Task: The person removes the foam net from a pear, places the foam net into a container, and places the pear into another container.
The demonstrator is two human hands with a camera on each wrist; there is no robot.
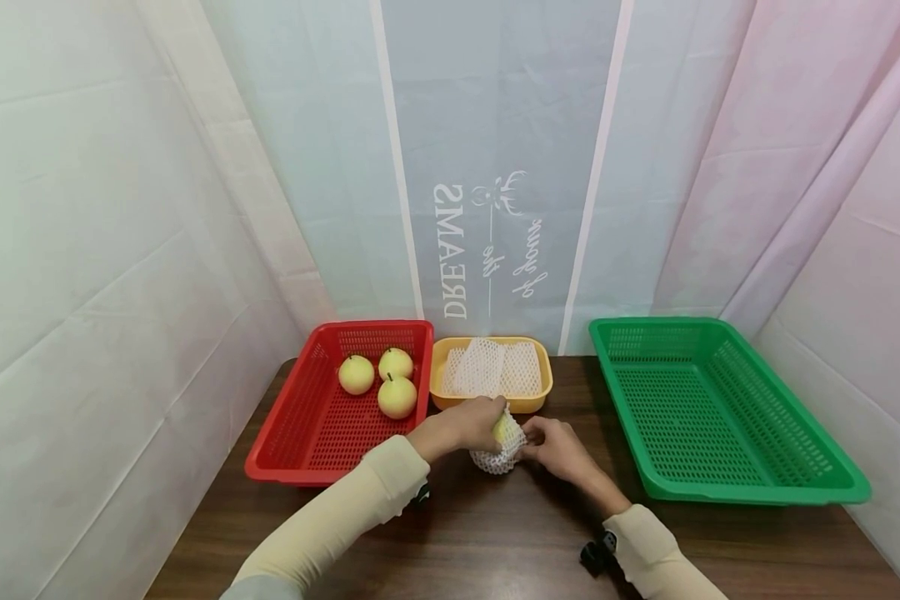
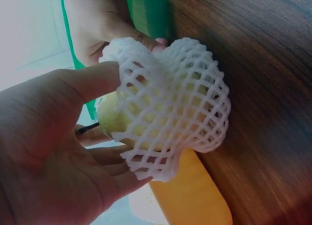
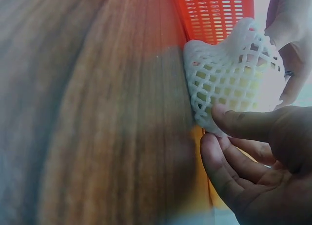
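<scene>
A pale yellow pear [image 2: 108, 119] sits partly inside a white foam net sleeve [image 2: 170, 103], its dark stem end out of the opening on the palm side of my left hand. My left hand [image 1: 471, 422] holds the pear and net from above, thumb on one side and fingers on the other. With thumb and fingertips, my right hand [image 1: 558, 450] pinches the net's edge on the right, as the right wrist view shows. The netted pear is just above or on the table in front of the yellow tray [image 1: 525, 404]; contact is unclear.
At the left, a red basket [image 1: 277, 454] holds three pears [image 1: 397, 397]. Several flat foam nets [image 1: 483, 367] lie in the yellow tray at the back middle. A green basket [image 1: 690, 433] stands at the right on the dark wood table [image 1: 495, 542]. Curtains hang behind and beside the table.
</scene>
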